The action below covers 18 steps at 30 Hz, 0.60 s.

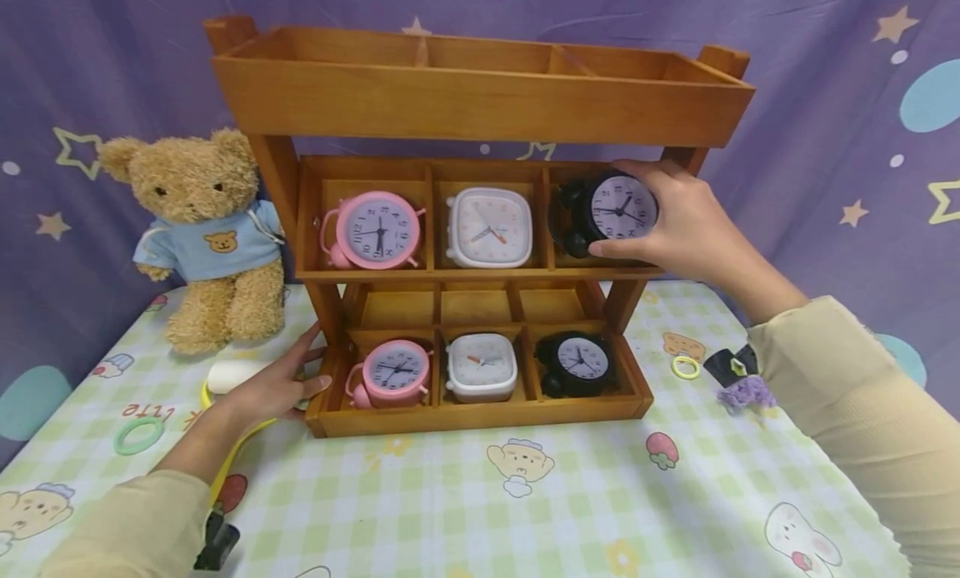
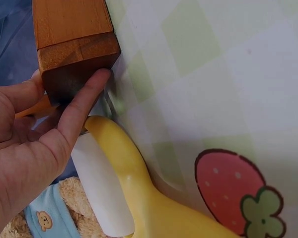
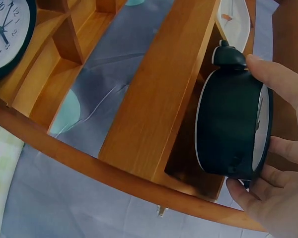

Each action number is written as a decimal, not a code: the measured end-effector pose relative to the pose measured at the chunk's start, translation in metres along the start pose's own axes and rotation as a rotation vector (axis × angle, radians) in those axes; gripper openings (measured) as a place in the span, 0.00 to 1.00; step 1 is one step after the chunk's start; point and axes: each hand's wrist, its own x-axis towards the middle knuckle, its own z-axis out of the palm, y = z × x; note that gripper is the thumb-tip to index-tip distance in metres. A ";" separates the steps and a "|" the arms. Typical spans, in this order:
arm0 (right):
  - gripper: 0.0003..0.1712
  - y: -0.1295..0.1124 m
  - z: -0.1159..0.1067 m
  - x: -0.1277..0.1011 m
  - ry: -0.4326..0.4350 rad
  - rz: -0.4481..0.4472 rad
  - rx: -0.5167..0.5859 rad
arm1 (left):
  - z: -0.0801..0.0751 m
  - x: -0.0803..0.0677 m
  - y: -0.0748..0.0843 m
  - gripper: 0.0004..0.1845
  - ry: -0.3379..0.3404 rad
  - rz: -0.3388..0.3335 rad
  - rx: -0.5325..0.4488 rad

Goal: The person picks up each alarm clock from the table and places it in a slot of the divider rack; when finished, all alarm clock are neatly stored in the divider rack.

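My right hand (image 1: 678,215) grips a black twin-bell alarm clock (image 1: 622,208), thumb at one side and fingers at the other. The clock lies sideways at the right compartment of the wooden shelf's middle tier (image 1: 480,275). Beside it there sit a white square alarm clock (image 1: 491,228) and a pink alarm clock (image 1: 378,230). In the right wrist view the black clock (image 3: 228,124) stands partly out over the compartment. My left hand (image 1: 273,386) touches the shelf's lower left end; in the left wrist view its fingers lie against the wooden corner (image 2: 79,59).
Pink (image 1: 393,376), white (image 1: 482,367) and black (image 1: 577,365) clocks fill the bottom tier's front row. A teddy bear (image 1: 213,244) sits at left. By my left hand lies a yellow-handled white roller (image 2: 102,183). A green ring (image 1: 138,435) and yellow ring (image 1: 686,367) lie on the cloth.
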 end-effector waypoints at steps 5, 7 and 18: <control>0.56 -0.001 0.000 0.003 -0.004 0.047 -0.026 | 0.001 0.001 0.000 0.47 -0.004 -0.008 0.000; 0.56 -0.001 -0.001 0.003 0.008 0.054 -0.038 | 0.001 0.001 0.000 0.47 -0.008 -0.008 -0.004; 0.57 0.002 0.004 0.009 -0.009 0.059 -0.039 | 0.000 0.000 -0.001 0.48 -0.009 -0.003 0.003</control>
